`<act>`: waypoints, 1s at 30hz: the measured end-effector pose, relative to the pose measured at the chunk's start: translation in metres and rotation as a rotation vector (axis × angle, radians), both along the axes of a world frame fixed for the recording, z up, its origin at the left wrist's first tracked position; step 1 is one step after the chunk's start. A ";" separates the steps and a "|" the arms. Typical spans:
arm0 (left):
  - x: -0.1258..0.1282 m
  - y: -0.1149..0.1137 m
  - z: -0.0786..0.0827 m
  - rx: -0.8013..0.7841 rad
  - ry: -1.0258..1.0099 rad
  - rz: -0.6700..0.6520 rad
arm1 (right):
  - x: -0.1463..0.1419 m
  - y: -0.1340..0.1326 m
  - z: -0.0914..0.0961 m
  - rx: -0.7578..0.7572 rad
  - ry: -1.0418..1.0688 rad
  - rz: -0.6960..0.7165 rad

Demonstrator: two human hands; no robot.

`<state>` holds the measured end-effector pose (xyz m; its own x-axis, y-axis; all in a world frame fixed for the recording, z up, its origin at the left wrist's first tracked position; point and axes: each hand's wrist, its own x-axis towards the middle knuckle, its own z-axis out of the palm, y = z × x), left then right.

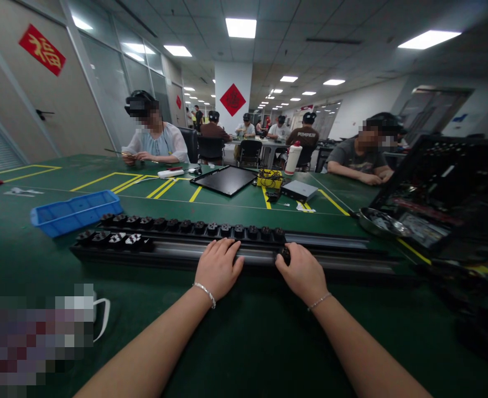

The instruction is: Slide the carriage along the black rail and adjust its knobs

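Note:
A long black double-channel rail (173, 250) lies across the green table in front of me. Small black knob-like parts (213, 228) line most of its far channel. At the left end of the near channel sit several more such parts (117, 239), some with shiny tops. My left hand (220, 268) rests on the near channel, fingers stretched out and holding nothing. Farther right, my right hand (304, 271) pinches a small black knob-like part (285, 254) at the rail; fingers and thumb hide much of it.
Behind the rail's left end lies a blue plastic bin (76, 213). Farther back are a flat black panel (227, 180), a grey box (299, 190) and a white bottle (294, 157). On the right stand a metal bowl (383, 223) and a dark open chassis (447, 199). Co-workers sit around.

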<state>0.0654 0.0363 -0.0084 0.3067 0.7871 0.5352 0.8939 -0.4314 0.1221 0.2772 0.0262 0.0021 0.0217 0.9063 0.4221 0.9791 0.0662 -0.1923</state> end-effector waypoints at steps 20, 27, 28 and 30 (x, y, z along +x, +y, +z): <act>-0.001 0.001 -0.003 -0.010 0.000 -0.005 | 0.008 -0.001 0.003 0.028 -0.028 0.061; -0.001 0.001 -0.003 0.004 -0.014 -0.012 | 0.008 -0.002 0.001 0.039 0.010 0.018; 0.000 0.001 -0.002 0.003 -0.015 -0.013 | 0.008 -0.002 0.000 0.041 0.012 0.015; 0.000 0.000 -0.001 -0.004 -0.010 -0.012 | 0.008 -0.001 0.000 0.043 0.013 0.014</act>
<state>0.0653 0.0365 -0.0097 0.3107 0.7855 0.5352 0.8872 -0.4417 0.1331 0.2850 0.0248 0.0021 0.0145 0.8877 0.4601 0.9754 0.0887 -0.2018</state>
